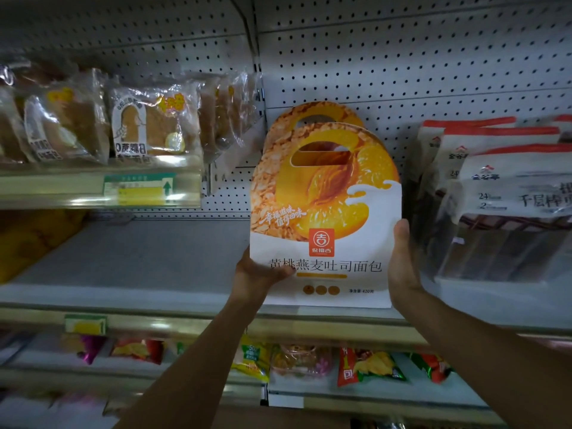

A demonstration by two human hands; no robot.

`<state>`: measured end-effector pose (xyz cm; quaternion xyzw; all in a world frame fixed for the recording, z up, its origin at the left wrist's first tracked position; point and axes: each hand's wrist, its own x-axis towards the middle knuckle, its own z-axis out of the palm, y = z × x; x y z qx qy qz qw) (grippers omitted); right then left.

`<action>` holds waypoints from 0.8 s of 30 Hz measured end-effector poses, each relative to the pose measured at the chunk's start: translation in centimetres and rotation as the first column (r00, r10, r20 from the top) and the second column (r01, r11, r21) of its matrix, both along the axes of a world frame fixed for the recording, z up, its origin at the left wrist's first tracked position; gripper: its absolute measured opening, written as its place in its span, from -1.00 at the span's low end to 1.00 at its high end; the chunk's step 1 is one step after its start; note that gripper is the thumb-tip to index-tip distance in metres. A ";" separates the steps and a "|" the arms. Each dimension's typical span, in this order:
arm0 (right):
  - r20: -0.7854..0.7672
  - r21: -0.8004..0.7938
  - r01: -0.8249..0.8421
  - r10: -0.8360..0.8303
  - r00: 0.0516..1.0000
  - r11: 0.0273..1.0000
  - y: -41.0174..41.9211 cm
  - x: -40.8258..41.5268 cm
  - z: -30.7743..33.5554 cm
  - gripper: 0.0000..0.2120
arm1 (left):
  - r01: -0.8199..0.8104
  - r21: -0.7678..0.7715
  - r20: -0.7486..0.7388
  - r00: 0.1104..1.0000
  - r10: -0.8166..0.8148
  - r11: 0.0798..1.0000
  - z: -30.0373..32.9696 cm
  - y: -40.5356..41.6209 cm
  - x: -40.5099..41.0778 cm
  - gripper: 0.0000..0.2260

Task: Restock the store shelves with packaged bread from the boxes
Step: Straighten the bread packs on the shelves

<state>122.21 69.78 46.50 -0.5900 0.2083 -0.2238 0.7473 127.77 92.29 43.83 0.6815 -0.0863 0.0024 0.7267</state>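
Note:
A white and orange bread box (328,212) with a cut-out handle and a peach picture stands upright at the front of the middle shelf (130,274). My left hand (260,274) grips its lower left edge, thumb across the front. My right hand (402,258) holds its right edge, thumb up along the side. A second identical bread box (312,114) stands right behind it, only its top showing.
White-packed bread bags (501,193) fill the shelf to the right, close beside the box. Clear-wrapped bread packs (148,125) sit on the upper left shelf. Bare shelf surface lies left of the box. Colourful snack bags (368,366) line the lower shelf.

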 end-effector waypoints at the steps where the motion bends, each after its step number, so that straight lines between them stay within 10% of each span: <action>1: -0.017 -0.009 -0.005 0.005 1.000 1.000 -0.2 -0.1 -0.1 -0.22 | -0.003 0.008 -0.002 1.000 0.003 1.000 0.0 0.0 -0.1 -0.38; 6: -0.073 -0.031 -0.034 0.032 0.997 0.999 -0.6 -0.7 0.9 0.00 | -0.032 0.007 -0.050 0.998 0.033 0.999 0.8 -0.2 -0.3 -0.40; 13: -0.339 -0.199 -0.001 -0.068 0.938 0.980 -0.8 -2.4 5.0 -0.42 | -0.093 0.229 -0.207 0.968 0.142 0.969 2.8 -0.8 -1.5 -0.58; 19: -0.369 -0.296 -0.064 -0.052 0.928 0.953 -0.6 -6.8 9.1 -0.52 | -0.165 0.277 -0.332 0.908 0.255 0.947 5.9 -1.2 -4.6 -0.14; 24: -0.335 -0.231 -0.091 0.008 0.942 0.969 -0.4 -12.6 10.9 -0.60 | -0.043 0.062 -0.390 0.918 0.064 0.997 10.3 -2.7 -10.8 -0.41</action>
